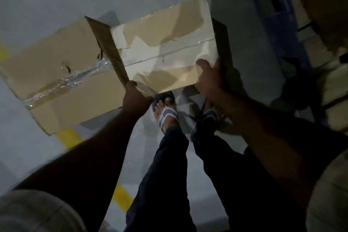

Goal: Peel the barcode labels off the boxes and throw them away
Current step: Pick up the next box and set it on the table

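Note:
I hold a cardboard box up in front of me with both hands. Its top face shows pale torn label remains and a taped seam. My left hand grips its near left corner, thumb on top. My right hand grips its near right edge, thumb lying on the top face. A second brown box with clear, wrinkled tape over its seam lies on the floor to the left, beside the held box. No whole barcode label can be made out in this dim view.
My feet in striped sandals stand on the grey floor below the held box. Yellow floor lines run at lower left. Blue racking with stacked cartons rises on the right.

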A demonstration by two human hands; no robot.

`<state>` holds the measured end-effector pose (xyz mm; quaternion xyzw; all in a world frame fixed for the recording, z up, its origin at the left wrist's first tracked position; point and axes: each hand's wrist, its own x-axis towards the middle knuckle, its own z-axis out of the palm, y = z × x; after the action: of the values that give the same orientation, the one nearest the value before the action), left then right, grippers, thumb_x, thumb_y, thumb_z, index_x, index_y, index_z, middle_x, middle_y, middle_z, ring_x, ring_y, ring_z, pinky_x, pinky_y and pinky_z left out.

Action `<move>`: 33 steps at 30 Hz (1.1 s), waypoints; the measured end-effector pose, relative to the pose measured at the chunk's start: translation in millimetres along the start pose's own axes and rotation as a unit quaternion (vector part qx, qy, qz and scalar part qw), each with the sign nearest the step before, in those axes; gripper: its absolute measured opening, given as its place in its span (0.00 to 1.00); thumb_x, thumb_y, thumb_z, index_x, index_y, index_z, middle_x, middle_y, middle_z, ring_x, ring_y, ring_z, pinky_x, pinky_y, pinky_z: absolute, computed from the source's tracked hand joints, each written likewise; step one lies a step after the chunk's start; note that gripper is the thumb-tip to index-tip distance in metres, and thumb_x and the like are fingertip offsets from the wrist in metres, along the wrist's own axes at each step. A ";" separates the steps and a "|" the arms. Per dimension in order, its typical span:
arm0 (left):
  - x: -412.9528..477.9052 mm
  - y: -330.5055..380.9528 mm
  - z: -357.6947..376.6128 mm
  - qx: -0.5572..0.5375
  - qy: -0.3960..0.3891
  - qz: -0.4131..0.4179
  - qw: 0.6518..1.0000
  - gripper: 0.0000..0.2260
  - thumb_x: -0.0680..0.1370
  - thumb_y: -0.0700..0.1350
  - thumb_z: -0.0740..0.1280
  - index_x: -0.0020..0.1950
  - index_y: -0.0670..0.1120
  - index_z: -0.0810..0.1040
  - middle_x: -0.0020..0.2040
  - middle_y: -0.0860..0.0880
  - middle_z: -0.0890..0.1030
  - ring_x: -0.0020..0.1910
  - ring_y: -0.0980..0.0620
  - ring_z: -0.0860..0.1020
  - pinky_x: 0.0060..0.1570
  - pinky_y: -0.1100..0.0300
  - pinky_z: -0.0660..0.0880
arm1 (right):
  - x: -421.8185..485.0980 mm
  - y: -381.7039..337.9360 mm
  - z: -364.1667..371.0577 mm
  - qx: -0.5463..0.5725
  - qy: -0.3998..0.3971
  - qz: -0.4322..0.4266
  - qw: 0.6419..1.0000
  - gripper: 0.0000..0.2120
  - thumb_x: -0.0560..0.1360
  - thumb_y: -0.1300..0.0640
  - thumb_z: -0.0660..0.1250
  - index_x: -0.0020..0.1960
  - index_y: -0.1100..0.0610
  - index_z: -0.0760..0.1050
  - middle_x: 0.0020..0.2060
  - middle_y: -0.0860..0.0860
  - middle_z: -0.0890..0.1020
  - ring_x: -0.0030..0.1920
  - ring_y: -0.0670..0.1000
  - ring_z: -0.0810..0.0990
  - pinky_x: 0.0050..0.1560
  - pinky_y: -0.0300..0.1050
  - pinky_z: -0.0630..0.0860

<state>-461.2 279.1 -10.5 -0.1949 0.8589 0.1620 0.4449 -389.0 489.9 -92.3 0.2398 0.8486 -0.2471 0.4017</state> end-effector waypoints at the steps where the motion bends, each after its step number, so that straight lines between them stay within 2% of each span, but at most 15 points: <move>1: -1.8 0.5 -1.6 0.001 0.004 0.009 1.000 0.35 0.70 0.47 0.77 0.71 0.44 0.63 0.60 0.39 0.79 0.58 0.37 0.78 0.52 0.51 0.75 | 16.1 12.1 31.5 -0.022 -0.009 -0.032 0.999 0.28 0.71 0.44 0.69 0.70 0.36 0.65 0.75 0.56 0.53 0.75 0.69 0.51 0.69 0.58 0.68; 2: -6.0 2.2 -5.6 0.006 0.006 0.018 1.000 0.35 0.69 0.48 0.77 0.70 0.45 0.64 0.59 0.39 0.80 0.57 0.38 0.79 0.50 0.52 0.75 | 19.3 17.7 44.1 0.009 0.013 -0.031 0.999 0.29 0.70 0.38 0.67 0.70 0.34 0.64 0.73 0.54 0.56 0.75 0.69 0.52 0.67 0.60 0.69; 3: -10.4 4.4 -11.8 0.011 0.012 0.029 0.999 0.36 0.67 0.49 0.78 0.70 0.46 0.65 0.57 0.39 0.80 0.56 0.38 0.79 0.50 0.53 0.75 | 10.8 23.9 28.7 -0.001 0.028 -0.035 0.999 0.30 0.70 0.41 0.65 0.70 0.34 0.64 0.72 0.54 0.59 0.74 0.69 0.56 0.66 0.61 0.69; 4: -16.7 8.9 -20.9 0.021 0.025 0.040 0.999 0.37 0.65 0.50 0.79 0.69 0.47 0.66 0.56 0.39 0.80 0.56 0.38 0.79 0.53 0.51 0.75 | -3.0 25.7 0.1 0.036 0.007 -0.040 0.999 0.31 0.69 0.47 0.66 0.71 0.36 0.65 0.71 0.56 0.61 0.72 0.68 0.59 0.66 0.61 0.68; 5: -24.0 14.4 -32.4 0.030 0.044 0.055 0.997 0.38 0.63 0.51 0.79 0.69 0.48 0.67 0.57 0.39 0.80 0.57 0.37 0.78 0.57 0.49 0.75 | -23.9 7.9 -45.0 0.048 0.032 -0.056 0.997 0.31 0.67 0.49 0.67 0.70 0.38 0.67 0.71 0.58 0.62 0.70 0.67 0.61 0.67 0.61 0.67; 6: -33.9 21.8 -47.2 0.039 0.065 0.070 0.995 0.38 0.63 0.52 0.80 0.69 0.47 0.68 0.58 0.38 0.78 0.59 0.37 0.76 0.61 0.47 0.73 | -47.8 -17.8 -101.1 0.073 0.095 -0.008 0.993 0.31 0.65 0.47 0.68 0.68 0.39 0.69 0.70 0.58 0.63 0.69 0.66 0.63 0.67 0.61 0.67; 9: -72.0 53.7 -100.4 0.036 0.118 0.117 0.986 0.35 0.64 0.56 0.79 0.68 0.47 0.74 0.61 0.39 0.78 0.63 0.38 0.74 0.67 0.46 0.69 | -93.7 -35.3 -177.2 0.132 0.102 0.010 0.986 0.32 0.62 0.42 0.74 0.65 0.38 0.72 0.71 0.56 0.63 0.70 0.63 0.63 0.70 0.61 0.65; 13: -126.9 90.7 -167.3 0.030 0.147 0.155 0.976 0.34 0.62 0.64 0.77 0.63 0.51 0.78 0.52 0.42 0.82 0.56 0.40 0.79 0.60 0.45 0.74 | -160.7 -51.4 -254.2 0.195 0.069 -0.005 0.978 0.34 0.61 0.36 0.75 0.66 0.42 0.75 0.69 0.57 0.66 0.67 0.59 0.71 0.67 0.53 0.72; 16: -181.4 117.6 -210.3 0.036 0.158 0.188 0.969 0.34 0.60 0.67 0.76 0.62 0.53 0.79 0.51 0.44 0.82 0.53 0.41 0.80 0.58 0.45 0.76 | -216.5 -51.3 -302.0 0.219 0.070 -0.012 0.973 0.32 0.67 0.45 0.78 0.68 0.48 0.74 0.69 0.59 0.68 0.66 0.59 0.71 0.63 0.42 0.68; 19: -240.0 140.0 -246.1 0.041 0.167 0.240 0.955 0.32 0.63 0.63 0.78 0.63 0.52 0.79 0.53 0.43 0.81 0.54 0.41 0.79 0.57 0.44 0.76 | -281.2 -53.5 -342.0 0.220 0.109 -0.026 0.969 0.35 0.64 0.42 0.79 0.68 0.47 0.73 0.68 0.59 0.68 0.66 0.61 0.70 0.64 0.46 0.69; 23: -309.0 161.0 -280.0 0.073 0.157 0.302 0.937 0.31 0.66 0.62 0.77 0.65 0.50 0.79 0.56 0.41 0.79 0.53 0.41 0.79 0.55 0.47 0.77 | -369.2 -63.5 -370.9 0.212 0.183 0.033 0.960 0.37 0.59 0.31 0.76 0.64 0.42 0.72 0.70 0.55 0.63 0.68 0.57 0.69 0.67 0.51 0.71; 25: -341.7 170.5 -291.9 0.091 0.148 0.332 0.927 0.31 0.66 0.62 0.77 0.65 0.49 0.79 0.55 0.41 0.79 0.53 0.40 0.79 0.55 0.47 0.77 | -409.2 -64.8 -375.1 0.197 0.228 0.058 0.952 0.39 0.56 0.23 0.69 0.61 0.41 0.70 0.68 0.54 0.69 0.63 0.56 0.75 0.62 0.53 0.75; 28: -390.4 184.7 -304.4 0.141 0.138 0.383 0.903 0.32 0.67 0.65 0.74 0.66 0.50 0.78 0.53 0.41 0.81 0.57 0.39 0.77 0.56 0.48 0.75 | -474.6 -58.3 -380.5 0.242 0.258 0.096 0.931 0.37 0.57 0.27 0.73 0.61 0.43 0.75 0.63 0.56 0.72 0.57 0.56 0.77 0.57 0.52 0.78; 30: -423.6 195.3 -306.2 0.169 0.137 0.445 0.869 0.31 0.68 0.66 0.73 0.65 0.50 0.78 0.51 0.41 0.82 0.58 0.38 0.77 0.56 0.49 0.73 | -517.8 -51.1 -378.3 0.270 0.279 0.129 0.912 0.36 0.60 0.30 0.74 0.62 0.46 0.76 0.62 0.56 0.72 0.56 0.56 0.78 0.57 0.52 0.78; 33: -481.9 210.4 -304.1 0.177 0.108 0.507 0.837 0.29 0.70 0.63 0.73 0.66 0.50 0.77 0.55 0.40 0.80 0.60 0.37 0.76 0.61 0.48 0.73 | -577.5 -39.7 -366.2 0.313 0.322 0.162 0.878 0.40 0.57 0.25 0.70 0.61 0.48 0.77 0.54 0.56 0.81 0.55 0.58 0.80 0.55 0.54 0.79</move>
<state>-520.7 416.9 578.1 0.3335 0.8944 0.1878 0.2316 -294.6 563.4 582.2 0.5540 0.7584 -0.3405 0.0442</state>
